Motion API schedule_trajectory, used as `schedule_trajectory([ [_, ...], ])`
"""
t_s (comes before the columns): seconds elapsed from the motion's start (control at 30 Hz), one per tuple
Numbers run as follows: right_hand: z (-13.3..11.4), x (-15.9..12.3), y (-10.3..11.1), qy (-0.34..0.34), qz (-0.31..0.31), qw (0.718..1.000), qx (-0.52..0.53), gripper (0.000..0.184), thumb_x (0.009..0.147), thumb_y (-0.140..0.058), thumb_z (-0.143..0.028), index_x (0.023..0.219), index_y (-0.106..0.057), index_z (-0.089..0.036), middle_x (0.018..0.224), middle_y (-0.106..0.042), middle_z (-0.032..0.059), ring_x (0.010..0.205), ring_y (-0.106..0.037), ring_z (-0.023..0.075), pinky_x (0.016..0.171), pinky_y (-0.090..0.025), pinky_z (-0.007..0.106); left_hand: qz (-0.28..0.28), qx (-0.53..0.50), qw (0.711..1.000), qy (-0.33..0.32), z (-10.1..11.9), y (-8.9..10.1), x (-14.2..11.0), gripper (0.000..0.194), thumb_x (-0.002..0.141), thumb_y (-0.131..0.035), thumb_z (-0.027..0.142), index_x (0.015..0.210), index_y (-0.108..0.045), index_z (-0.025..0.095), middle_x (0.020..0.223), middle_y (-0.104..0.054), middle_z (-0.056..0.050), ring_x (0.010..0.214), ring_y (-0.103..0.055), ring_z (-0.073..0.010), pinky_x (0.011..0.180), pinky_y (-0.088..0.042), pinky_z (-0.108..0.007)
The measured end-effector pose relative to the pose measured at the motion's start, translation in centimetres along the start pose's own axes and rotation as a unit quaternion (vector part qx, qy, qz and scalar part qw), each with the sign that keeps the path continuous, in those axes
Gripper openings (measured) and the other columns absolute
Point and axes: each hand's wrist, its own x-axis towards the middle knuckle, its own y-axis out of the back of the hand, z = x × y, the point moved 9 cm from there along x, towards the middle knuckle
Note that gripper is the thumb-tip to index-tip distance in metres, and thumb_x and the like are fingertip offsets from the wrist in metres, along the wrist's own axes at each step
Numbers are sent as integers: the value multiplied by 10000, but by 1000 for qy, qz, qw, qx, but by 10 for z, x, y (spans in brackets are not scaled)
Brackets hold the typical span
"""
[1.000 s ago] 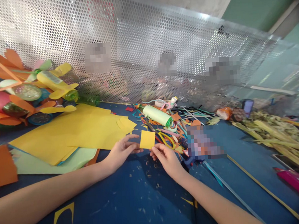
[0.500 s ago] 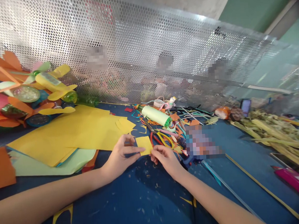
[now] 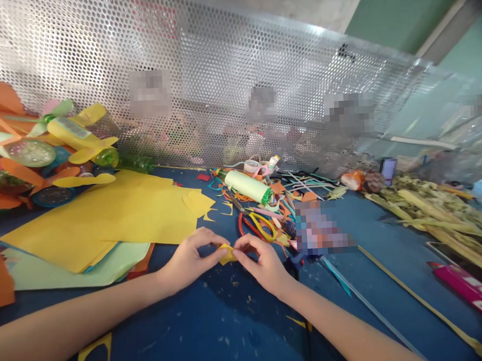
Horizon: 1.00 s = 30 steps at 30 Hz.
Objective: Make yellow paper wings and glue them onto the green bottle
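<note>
Head cam on my feed: both bare hands meet near the middle, working on one small yellow paper piece. It sits right between the fingertips, over the blue surface; can't tell from here whether its bottom edge touches down.

Its visible long axis runs roughly left-right, one end toward each hand, with a little peak poking up and away from me. Looks plain bright yellow, bent or folded rather than flat, though the fingers cover both ends so I can't make out the full outline.

Left hand has thumb and index nearly closed, pinching the left end. Right hand does the same on the right end, thumb low and index curled over, barely any gap at the tips.

Around it I've got big yellow sheets beyond the left hand, partly over a pale green sheet. Scissors with red and yellow handles lie just past the right hand, near a green bottle wrapped in pale paper. A thin yellow offcut lies near the left forearm.
</note>
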Motion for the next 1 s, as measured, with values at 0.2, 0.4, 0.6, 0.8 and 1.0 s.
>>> schedule_trajectory([
  [0.2, 9, -1, -4, -49, -19, 998, 44, 129, 819, -528, -300, 734, -509, -204, 692, -511, -17, 640, -511, 122, 593, -418, 233, -19, -34, 999, 33, -5, -4, -1, 155, 833, -495, 294, 821, -612, 194, 810, -622, -17, 790, -568, -153, 767, -433, -272],
  [0.4, 14, -1, -3, -60, -14, 996, 60, 160, 820, -525, -313, 716, -482, -199, 664, -475, -29, 597, -469, 109, 553, -384, 224, -17, -55, 997, 47, -7, -2, -1, 198, 861, -444, 303, 839, -605, 189, 855, -631, -20, 816, -563, -155, 775, -419, -267],
  [0.6, 20, -1, -4, -85, -9, 991, 100, 202, 810, -536, -347, 696, -452, -202, 632, -452, -44, 547, -453, 98, 520, -382, 220, 2, -62, 994, 91, -15, 1, 0, 219, 847, -458, 348, 835, -610, 190, 811, -625, -14, 796, -555, -162, 749, -419, -272],
  [0.8, 30, 2, 11, -94, 56, 990, 90, 223, 822, -515, -398, 722, -443, -212, 576, -453, -49, 528, -475, 114, 526, -391, 238, 15, -141, 980, 140, -32, 0, 3, 210, 762, -576, 374, 790, -592, 167, 753, -597, -7, 683, -543, -137, 658, -433, -252],
  [1.0, 37, 3, 18, -95, 92, 987, 93, 246, 821, -504, -438, 740, -444, -214, 597, -467, -43, 535, -499, 123, 549, -408, 255, 23, -149, 976, 157, -38, 2, 3, 239, 786, -539, 394, 799, -621, 170, 652, -584, 3, 630, -546, -141, 639, -439, -255],
])
